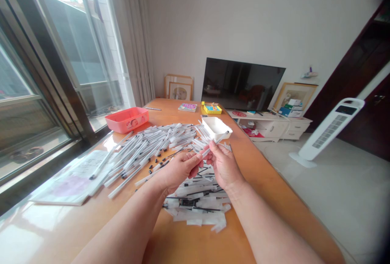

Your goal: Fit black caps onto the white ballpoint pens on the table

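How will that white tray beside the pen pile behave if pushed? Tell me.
The white tray looks thin-walled, shallow and empty, so it is probably light and would slide easily on the glossy wooden table. It sits flat, so tipping seems unlikely unless it is nudged high on the rim. The pens crowding its left side would probably block it or scatter.
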{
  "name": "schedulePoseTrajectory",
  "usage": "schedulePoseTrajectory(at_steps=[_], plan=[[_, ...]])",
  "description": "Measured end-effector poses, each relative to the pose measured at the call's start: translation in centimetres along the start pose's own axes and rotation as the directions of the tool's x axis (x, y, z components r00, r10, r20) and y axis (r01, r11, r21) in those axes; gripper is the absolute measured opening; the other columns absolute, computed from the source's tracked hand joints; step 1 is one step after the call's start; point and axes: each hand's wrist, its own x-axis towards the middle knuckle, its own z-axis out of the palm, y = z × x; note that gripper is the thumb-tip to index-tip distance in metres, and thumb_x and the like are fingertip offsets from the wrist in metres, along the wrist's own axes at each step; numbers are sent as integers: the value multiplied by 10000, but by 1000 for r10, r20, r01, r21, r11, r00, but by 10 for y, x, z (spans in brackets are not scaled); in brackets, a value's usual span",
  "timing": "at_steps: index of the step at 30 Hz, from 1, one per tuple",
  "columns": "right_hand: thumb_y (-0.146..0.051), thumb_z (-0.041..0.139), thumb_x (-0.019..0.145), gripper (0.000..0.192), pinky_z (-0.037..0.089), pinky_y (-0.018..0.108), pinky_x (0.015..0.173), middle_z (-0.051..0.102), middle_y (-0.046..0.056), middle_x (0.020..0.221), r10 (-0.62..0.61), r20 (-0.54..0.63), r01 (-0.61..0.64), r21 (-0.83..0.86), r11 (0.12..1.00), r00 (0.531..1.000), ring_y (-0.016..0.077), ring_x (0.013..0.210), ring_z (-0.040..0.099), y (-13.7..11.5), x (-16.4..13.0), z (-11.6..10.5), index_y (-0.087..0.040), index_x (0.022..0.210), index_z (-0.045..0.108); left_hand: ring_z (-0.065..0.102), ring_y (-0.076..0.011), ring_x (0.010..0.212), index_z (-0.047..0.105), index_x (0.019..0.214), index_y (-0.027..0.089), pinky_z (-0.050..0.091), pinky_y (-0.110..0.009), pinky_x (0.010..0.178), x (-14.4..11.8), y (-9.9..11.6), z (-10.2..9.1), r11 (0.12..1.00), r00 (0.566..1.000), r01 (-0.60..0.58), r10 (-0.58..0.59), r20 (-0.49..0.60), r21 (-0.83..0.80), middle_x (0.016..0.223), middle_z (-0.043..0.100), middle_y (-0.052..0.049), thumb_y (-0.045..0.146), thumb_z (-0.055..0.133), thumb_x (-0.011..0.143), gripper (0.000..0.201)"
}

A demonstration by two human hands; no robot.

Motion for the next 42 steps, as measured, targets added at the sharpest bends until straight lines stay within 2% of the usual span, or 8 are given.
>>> schedulePoseTrajectory(at_steps=[5,8,14,20,23,31,36,42], plan=[[-547,770,800,351,430,271,557,747,57,828,-13,-105,28,147,989,994,162,667,631,-14,17,-23,-203,810,702,339,-104,495,547,705,191,307,-262,542,-2,-5,-4,976,995,96,-89,45,-198,508,414,40,522,532,917,393],[-510,795,784,330,418,256,546,738,55,805,-9,-180,42,183,982,984,151,664,629,-21,26,-36,-194,813,705,350,-106,512,615,771,182,304,-254,556,-1,-8,-8,994,997,46,-52,-58,-98,508,417,46,552,531,924,409],[-553,782,772,395,383,258,527,753,83,816,47,-80,-46,18,999,996,169,676,640,-13,19,-29,-176,884,737,384,-99,526,679,817,163,290,-245,534,8,-20,-14,974,974,76,-27,-226,212,587,514,33,566,628,846,407],[-581,735,803,435,394,254,553,753,88,843,67,-41,-69,-67,995,997,171,704,633,-10,18,-29,-172,952,735,477,-119,549,694,1200,150,339,-248,541,12,-26,-15,968,960,99,-32,-279,231,695,640,-7,442,622,838,471],[-604,689,836,464,410,257,581,738,77,847,48,-20,-50,-123,991,999,165,713,617,-10,18,-31,-173,1004,727,544,-140,602,700,1205,148,377,-256,562,12,-26,-15,969,957,79,-8,-289,233,725,660,-23,431,623,843,466],[-575,563,948,409,386,280,614,522,-20,653,-70,310,244,-567,787,948,148,641,459,-1,7,-22,-210,794,662,620,-177,805,716,1141,155,459,-282,706,10,-15,-20,995,913,-102,95,-397,3,879,707,-57,491,670,863,439],[-496,534,982,335,411,287,652,564,-11,718,-66,477,376,-593,712,876,171,705,500,-2,-1,-14,-229,839,678,605,-156,836,700,1221,195,442,-274,756,8,-14,-26,970,899,-220,159,-409,-105,971,712,-60,483,637,916,424],[-480,525,987,318,407,282,669,555,-19,730,-13,505,359,-594,720,863,164,721,496,-4,-2,-13,-222,865,666,570,-129,783,744,1084,166,438,-255,752,9,-14,-30,925,908,-291,187,-374,-245,870,683,-41,413,716,879,323]])
